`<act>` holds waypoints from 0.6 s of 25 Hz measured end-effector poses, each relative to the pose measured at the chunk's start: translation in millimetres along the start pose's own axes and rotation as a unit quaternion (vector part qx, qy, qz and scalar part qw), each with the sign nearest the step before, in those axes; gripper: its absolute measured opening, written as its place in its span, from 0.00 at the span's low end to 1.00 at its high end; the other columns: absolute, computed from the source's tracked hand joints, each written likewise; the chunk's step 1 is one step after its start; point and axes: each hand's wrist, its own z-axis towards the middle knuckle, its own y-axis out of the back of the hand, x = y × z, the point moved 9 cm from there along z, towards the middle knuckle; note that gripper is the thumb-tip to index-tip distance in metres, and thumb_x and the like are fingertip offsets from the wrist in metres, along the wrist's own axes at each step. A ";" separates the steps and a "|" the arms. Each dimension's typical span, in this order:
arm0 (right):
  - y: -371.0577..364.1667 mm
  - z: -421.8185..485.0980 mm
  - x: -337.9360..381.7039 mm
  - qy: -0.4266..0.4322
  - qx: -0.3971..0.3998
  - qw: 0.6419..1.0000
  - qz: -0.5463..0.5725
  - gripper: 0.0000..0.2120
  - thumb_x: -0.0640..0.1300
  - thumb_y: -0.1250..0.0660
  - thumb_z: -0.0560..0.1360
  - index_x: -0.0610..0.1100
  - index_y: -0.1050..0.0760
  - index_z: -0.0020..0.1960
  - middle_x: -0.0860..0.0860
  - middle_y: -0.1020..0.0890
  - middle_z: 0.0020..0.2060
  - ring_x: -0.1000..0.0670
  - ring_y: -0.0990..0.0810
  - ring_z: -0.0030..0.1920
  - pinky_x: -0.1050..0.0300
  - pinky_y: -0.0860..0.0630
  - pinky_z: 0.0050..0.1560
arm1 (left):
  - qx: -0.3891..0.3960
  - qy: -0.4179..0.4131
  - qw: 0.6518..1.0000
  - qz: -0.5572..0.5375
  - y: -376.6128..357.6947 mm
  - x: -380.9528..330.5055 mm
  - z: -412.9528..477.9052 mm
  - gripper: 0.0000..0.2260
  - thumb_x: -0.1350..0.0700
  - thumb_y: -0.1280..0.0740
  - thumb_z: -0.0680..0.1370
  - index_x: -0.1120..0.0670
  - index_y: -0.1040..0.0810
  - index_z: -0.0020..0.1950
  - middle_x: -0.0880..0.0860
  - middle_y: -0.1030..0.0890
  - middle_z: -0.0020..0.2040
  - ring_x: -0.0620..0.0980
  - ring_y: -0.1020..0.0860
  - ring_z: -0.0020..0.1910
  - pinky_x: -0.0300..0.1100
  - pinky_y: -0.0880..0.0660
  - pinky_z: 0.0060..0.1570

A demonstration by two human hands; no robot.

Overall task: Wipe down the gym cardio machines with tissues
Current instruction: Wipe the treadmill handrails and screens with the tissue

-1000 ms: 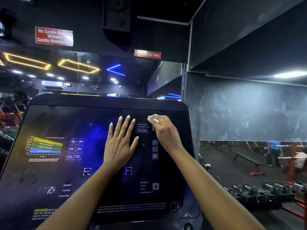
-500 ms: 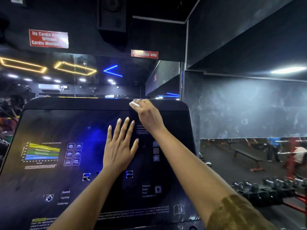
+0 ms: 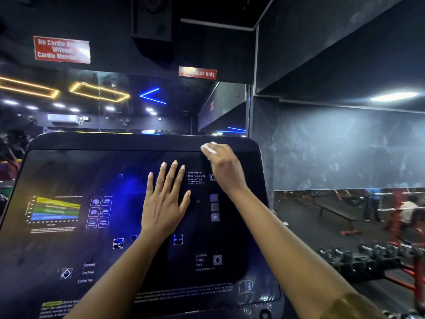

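A black cardio machine console [image 3: 69, 162] with printed charts and buttons fills the lower left of the head view. My left hand [image 3: 164, 201] lies flat on its middle, fingers spread, holding nothing. My right hand [image 3: 226, 168] presses a small white tissue [image 3: 208, 148] against the console's upper right part, just below the top rim. Most of the tissue is hidden under my fingers.
A mirror wall behind the console reflects ceiling lights. A dark wall corner [image 3: 262, 134] stands right of the console. Lower right, a dumbbell rack [image 3: 368, 256], a bench [image 3: 338, 214] and red frames [image 3: 400, 217] show in a mirror, with people beside them.
My right hand with the tissue slid from the console's top middle edge to the right along the top. My left hand stayed flat in place.
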 end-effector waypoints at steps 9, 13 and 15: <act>33.3 -3.3 -90.7 -0.044 0.033 0.998 -0.034 0.17 0.27 0.30 0.64 0.39 0.18 0.51 0.44 0.16 0.47 0.43 0.18 0.45 0.53 0.19 0.41 | 0.014 -0.053 0.998 -0.023 -2.5 -36.2 -13.6 0.27 0.45 0.47 0.78 0.56 0.35 0.74 0.54 0.36 0.75 0.54 0.44 0.76 0.55 0.51 0.72; 53.1 -42.9 -86.4 -0.003 0.064 0.997 -0.033 0.17 0.26 0.31 0.65 0.38 0.19 0.52 0.45 0.17 0.49 0.43 0.18 0.49 0.58 0.27 0.51 | 0.028 -0.084 0.995 -0.039 -5.7 -72.5 -29.8 0.27 0.45 0.46 0.78 0.55 0.35 0.75 0.53 0.36 0.75 0.53 0.43 0.75 0.55 0.49 0.72; 63.2 -78.9 -75.4 -0.001 0.078 0.997 -0.016 0.18 0.25 0.31 0.66 0.38 0.20 0.54 0.45 0.17 0.50 0.44 0.19 0.52 0.58 0.28 0.55 | 0.038 -0.092 0.994 -0.038 -7.7 -83.3 -40.5 0.27 0.45 0.46 0.78 0.55 0.36 0.75 0.53 0.36 0.75 0.53 0.42 0.75 0.55 0.49 0.73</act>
